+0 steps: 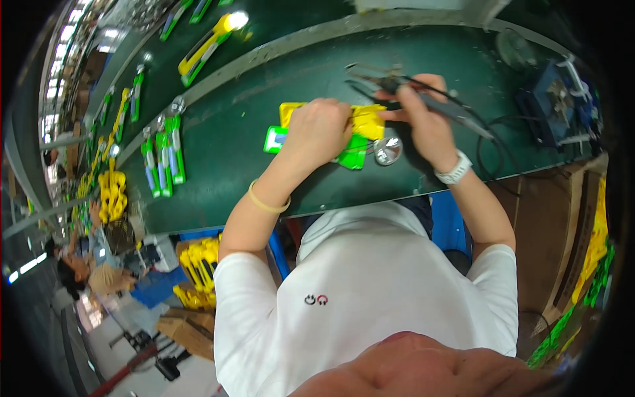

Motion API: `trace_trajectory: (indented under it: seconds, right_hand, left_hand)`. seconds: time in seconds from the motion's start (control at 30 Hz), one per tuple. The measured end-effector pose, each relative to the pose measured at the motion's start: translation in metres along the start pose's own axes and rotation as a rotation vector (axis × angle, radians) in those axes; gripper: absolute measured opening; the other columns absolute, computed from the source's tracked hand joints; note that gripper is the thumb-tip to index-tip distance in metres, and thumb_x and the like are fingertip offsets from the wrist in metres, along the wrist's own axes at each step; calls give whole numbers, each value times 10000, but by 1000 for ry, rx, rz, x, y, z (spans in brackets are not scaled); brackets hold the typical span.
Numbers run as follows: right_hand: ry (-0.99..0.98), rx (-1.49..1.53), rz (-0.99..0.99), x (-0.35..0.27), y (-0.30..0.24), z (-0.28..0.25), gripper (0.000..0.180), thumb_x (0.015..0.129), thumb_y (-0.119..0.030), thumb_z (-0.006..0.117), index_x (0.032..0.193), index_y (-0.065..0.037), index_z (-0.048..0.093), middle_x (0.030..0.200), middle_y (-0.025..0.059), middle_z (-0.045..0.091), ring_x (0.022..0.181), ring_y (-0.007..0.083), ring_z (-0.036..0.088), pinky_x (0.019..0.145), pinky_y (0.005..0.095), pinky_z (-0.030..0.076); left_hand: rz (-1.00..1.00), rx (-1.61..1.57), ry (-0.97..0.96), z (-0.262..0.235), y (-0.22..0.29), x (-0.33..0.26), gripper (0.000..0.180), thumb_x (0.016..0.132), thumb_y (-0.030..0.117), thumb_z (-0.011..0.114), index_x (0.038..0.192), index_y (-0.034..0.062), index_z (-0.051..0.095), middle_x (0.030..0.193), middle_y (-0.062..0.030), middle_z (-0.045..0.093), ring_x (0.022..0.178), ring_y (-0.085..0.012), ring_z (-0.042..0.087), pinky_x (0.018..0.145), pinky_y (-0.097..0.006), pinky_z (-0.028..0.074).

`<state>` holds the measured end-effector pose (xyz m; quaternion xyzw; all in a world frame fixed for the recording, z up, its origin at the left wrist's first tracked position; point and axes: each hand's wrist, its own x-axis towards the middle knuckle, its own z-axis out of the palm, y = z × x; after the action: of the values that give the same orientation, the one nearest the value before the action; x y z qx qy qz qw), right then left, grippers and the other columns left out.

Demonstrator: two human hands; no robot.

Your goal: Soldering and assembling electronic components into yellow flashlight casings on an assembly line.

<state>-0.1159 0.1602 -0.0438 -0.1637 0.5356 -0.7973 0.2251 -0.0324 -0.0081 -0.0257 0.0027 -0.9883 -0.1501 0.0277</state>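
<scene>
Yellow casing [369,124] lies on the green bench [231,152], partly hidden by the left hand [321,131], its long axis seeming to run roughly from 9 o'clock to 3 o'clock, with 12 pointing away from the person. A narrower yellow portion shows past the knuckles at 10 o'clock; the broader end shows at 3 o'clock, in the gap between the hands. The left hand is nearer, directly over it, with its fingers curled down; their tips are hidden, so I cannot tell whether they pinch the casing or only press on it.

The right hand [426,126] is closed round a dark tool [387,83], blurred at its far end, which points towards 10 o'clock. From this hand the casing's broad end lies at 9 o'clock, beside the thumb; whether they touch is unclear. I judge this short sideways gap to be the relation that matters most.

A green casing [354,153] lies on the 6 o'clock side of the yellow one. The round reflector [388,151] sits at about 4 o'clock from the left hand and 8 o'clock from the right, close to both casings.
</scene>
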Motion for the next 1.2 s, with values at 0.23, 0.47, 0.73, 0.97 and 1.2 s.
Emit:
trace_trajectory:
  seconds: [0.23, 0.47, 0.73, 0.97, 1.2]
  right_hand:
    - [-47, 41, 55, -5, 12, -10, 236, 922, -145, 512, 1035, -21, 347, 984, 124, 517, 869, 203, 645, 663, 262, 559]
    - [-66, 44, 30, -10, 14, -12, 213, 932, -129, 480, 1050, -57, 318, 990, 102, 465, 892, 240, 636, 706, 317, 569]
    - [-2, -43, 25, -11, 13, -17, 178, 938, -147, 466, 1018, -36, 352, 941, 124, 515, 904, 237, 635, 621, 269, 550]
    - [57, -54, -78, -15, -1, -7, 235, 870, -88, 584, 985, -40, 384, 770, 69, 538, 651, 104, 534, 605, 213, 435]
    - [3, -8, -51, -22, 1, 8, 217, 869, -57, 565, 983, -42, 381, 771, 72, 538, 607, 98, 523, 558, 219, 434]
  left_hand:
    - [37, -5, 10, 3, 9, -6, 63, 717, 107, 609, 723, 45, 616, 703, -108, 597, 701, -290, 599, 618, -393, 482]
    - [39, 56, 62, 3, 15, -13, 90, 708, 126, 661, 730, 52, 615, 700, -88, 595, 679, -267, 596, 597, -372, 479]
    - [-465, -972, 11, -31, -4, -47, 140, 765, 22, 686, 837, 17, 566, 783, -40, 616, 589, -72, 582, 497, -208, 449]
    - [-447, -1631, 176, -19, -15, -62, 84, 817, -10, 616, 884, -4, 566, 825, -76, 632, 675, -115, 600, 600, -226, 488]
    - [-5, -355, 356, -19, -50, -44, 97, 730, 44, 659, 824, 37, 637, 757, -86, 565, 728, -261, 546, 647, -336, 448]
